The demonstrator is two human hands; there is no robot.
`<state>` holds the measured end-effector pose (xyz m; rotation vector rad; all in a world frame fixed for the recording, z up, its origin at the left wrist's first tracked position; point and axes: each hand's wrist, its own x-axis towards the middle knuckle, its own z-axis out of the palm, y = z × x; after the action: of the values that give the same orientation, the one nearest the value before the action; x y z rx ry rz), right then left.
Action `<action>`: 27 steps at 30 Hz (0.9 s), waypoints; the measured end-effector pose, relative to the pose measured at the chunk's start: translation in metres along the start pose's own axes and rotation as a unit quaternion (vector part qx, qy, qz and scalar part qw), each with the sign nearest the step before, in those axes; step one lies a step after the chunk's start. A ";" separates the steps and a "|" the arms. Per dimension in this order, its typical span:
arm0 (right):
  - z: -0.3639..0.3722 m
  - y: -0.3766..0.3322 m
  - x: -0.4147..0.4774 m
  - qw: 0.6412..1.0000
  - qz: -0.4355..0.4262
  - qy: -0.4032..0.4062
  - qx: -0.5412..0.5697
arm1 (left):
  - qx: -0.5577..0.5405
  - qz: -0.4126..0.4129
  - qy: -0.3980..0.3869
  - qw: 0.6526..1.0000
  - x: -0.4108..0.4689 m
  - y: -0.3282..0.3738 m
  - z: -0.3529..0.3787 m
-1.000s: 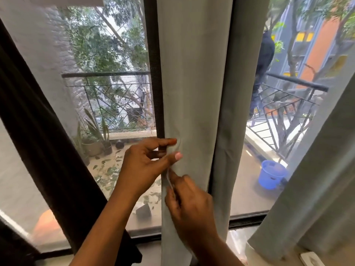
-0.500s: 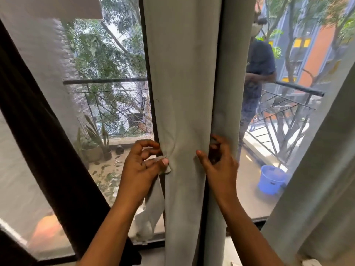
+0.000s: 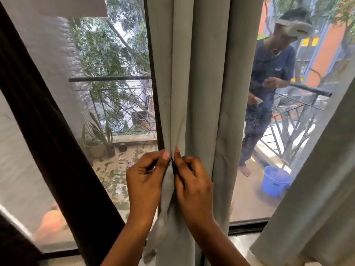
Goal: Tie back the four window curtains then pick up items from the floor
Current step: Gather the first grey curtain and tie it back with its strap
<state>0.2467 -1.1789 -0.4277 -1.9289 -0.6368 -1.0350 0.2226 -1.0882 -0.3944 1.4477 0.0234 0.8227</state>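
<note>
Beyond the glass you face a balcony closed off by a dark metal railing (image 3: 115,104) with slanted bars. Potted plants (image 3: 99,139) stand against its base on the left, near a pale rough wall (image 3: 55,60). Fallen leaves (image 3: 115,175) lie scattered over the balcony floor. To your right a barefoot person (image 3: 269,77) in a dark top stands beside the railing, and a blue bucket (image 3: 275,182) sits on the floor near their foot. Green trees (image 3: 107,48) fill the view past the railing, and an orange building (image 3: 326,54) rises at the far right. A dark window frame (image 3: 247,226) runs along the bottom of the pane.
</note>
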 end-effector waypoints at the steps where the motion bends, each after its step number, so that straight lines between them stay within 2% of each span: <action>1: 0.000 0.000 0.001 1.000 0.003 0.000 -0.002 | 0.005 0.011 0.001 1.000 0.000 0.001 0.000; 5: -0.001 -0.001 0.001 1.000 -0.001 -0.029 -0.006 | 0.024 0.033 -0.011 0.999 0.002 0.003 -0.003; 8: -0.001 -0.001 -0.003 0.997 0.036 -0.059 0.032 | 0.035 0.031 0.004 0.999 0.004 0.006 -0.004; 12: -0.006 0.004 -0.008 0.996 -0.045 -0.069 -0.028 | 0.085 0.083 0.015 0.993 0.010 0.011 -0.004; 16: -0.007 0.007 -0.012 0.998 -0.041 -0.041 -0.007 | 0.131 0.130 -0.002 0.983 0.006 0.007 -0.002; 19: -0.006 0.011 -0.011 0.998 -0.048 -0.039 0.024 | 0.142 0.159 0.024 0.977 0.005 0.003 -0.002; 21: -0.009 0.022 -0.007 0.999 -0.008 -0.014 0.052 | 0.130 0.159 0.036 0.978 0.008 0.002 -0.005; 23: -0.012 0.039 0.002 0.995 0.070 0.034 0.066 | 0.130 0.164 0.036 0.977 0.012 0.000 -0.010; 25: -0.009 0.055 0.016 0.989 0.133 0.064 0.030 | 0.136 0.178 0.037 0.974 0.015 -0.005 -0.014; 27: -0.004 0.068 0.034 0.985 0.162 0.056 -0.032 | 0.134 0.181 0.044 0.973 0.018 -0.012 -0.017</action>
<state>0.3130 -1.2161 -0.4268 -1.9342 -0.2173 -0.9563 0.2334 -1.0628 -0.3995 1.6957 -0.0663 1.2185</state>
